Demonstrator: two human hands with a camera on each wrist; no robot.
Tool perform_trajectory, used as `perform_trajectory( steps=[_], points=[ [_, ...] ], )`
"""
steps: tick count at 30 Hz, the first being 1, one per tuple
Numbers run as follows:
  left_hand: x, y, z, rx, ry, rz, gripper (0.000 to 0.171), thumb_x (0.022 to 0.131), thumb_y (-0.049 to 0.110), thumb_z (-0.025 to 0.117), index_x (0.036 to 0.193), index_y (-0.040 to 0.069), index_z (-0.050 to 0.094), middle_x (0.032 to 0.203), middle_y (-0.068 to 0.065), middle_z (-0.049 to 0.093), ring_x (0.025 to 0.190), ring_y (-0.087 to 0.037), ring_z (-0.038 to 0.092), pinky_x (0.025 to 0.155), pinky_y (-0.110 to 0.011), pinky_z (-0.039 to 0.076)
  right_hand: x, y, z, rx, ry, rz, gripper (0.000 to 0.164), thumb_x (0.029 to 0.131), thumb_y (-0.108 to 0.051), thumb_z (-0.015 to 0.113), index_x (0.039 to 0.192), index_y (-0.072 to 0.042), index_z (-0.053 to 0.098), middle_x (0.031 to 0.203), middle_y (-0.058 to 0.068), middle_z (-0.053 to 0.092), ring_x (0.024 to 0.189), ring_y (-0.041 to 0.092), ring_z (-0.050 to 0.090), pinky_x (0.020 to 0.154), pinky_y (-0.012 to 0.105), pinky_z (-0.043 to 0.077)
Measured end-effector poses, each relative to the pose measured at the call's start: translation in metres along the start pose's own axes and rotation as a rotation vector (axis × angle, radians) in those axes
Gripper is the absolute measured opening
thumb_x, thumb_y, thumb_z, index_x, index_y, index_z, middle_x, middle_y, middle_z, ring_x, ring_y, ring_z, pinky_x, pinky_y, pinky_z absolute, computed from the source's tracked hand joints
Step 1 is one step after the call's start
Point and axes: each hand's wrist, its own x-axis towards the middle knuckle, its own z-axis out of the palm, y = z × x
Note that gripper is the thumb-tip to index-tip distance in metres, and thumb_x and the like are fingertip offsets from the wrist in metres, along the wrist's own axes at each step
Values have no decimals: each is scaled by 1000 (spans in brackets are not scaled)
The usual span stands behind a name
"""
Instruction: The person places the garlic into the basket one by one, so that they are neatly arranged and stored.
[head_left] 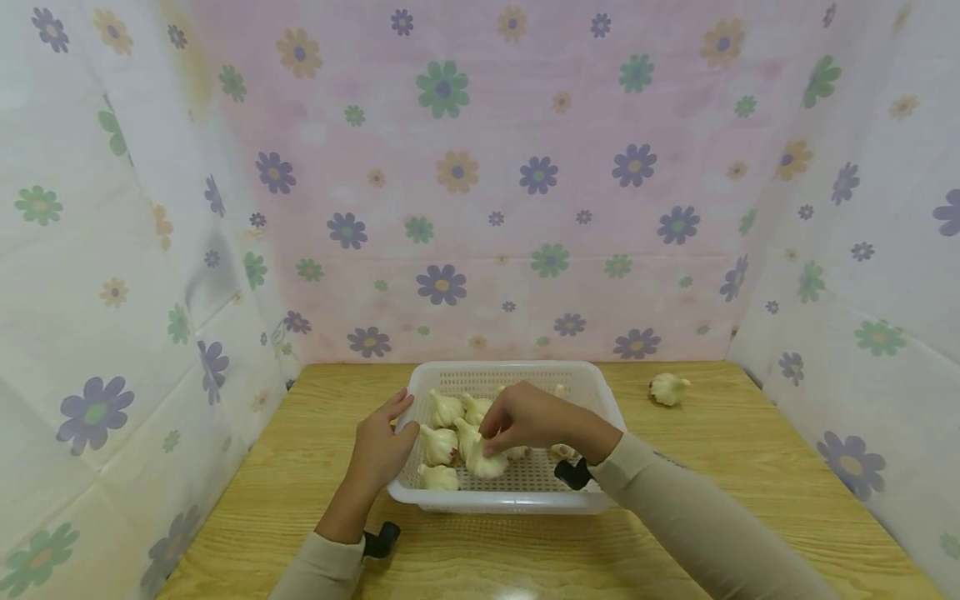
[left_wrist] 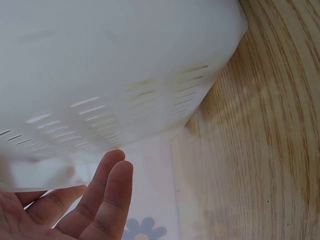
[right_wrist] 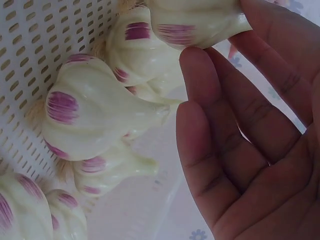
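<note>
In the head view, a white plastic basket holds several garlic bulbs, among them one bulb on the left. My right hand reaches over the basket and pinches a garlic bulb between thumb and fingertips. The right wrist view shows that held bulb at the top, its purple streaks facing the camera, with other bulbs close beside it. At the basket's left rim is my left hand, thumb and fingertips touching the rim. Its outer fingers extend straight beside the basket's slotted wall.
A lone garlic bulb lies on the wooden table, to the right of the basket. Flower-patterned cloth hangs behind the table and along both sides.
</note>
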Motion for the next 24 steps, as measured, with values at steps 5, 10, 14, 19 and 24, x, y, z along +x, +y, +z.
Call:
perform_trajectory(
  steps=[5, 10, 14, 19, 24],
  points=[
    [0, 1, 0, 2, -2, 1, 50, 92, 12, 62, 141, 4, 63, 155, -4, 54, 135, -32, 58, 86, -37, 60, 3, -1, 4, 50, -10, 70, 5, 88, -28, 83, 85, -24, 80, 81, -17, 72, 69, 8, 71, 59, 27, 59],
    [0, 0, 0, 4, -6, 2, 50, 92, 13, 62, 141, 4, 63, 155, -5, 54, 137, -32, 56, 86, -38, 61, 8, -1, 9, 37, -18, 76, 4, 87, -27, 83, 85, -24, 82, 83, -15, 75, 72, 11, 74, 66, 24, 59],
    [0, 0, 0, 7, -9, 2, 50, 92, 14, 61, 142, 4, 63, 156, -5, 53, 141, -31, 53, 92, -43, 60, 11, 0, 12, 46, -30, 81, 6, 87, -25, 83, 81, -23, 80, 79, -16, 74, 67, 11, 71, 62, 22, 56],
    [0, 0, 0, 10, -6, 1, 51, 92, 14, 61, 141, 4, 63, 156, -5, 53, 143, -30, 50, 94, -46, 60, 14, 1, 15, 33, -44, 76, 5, 87, -24, 84, 82, -23, 81, 80, -18, 74, 67, -1, 66, 62, 21, 55],
    [0, 0, 0, 15, -3, 3, 50, 92, 15, 61, 141, 4, 63, 155, -4, 54, 141, -30, 52, 92, -44, 61, 16, 1, 17, 28, -48, 84, 2, 86, -24, 84, 85, -25, 82, 82, -18, 75, 70, -2, 68, 64, 21, 57]
  ],
)
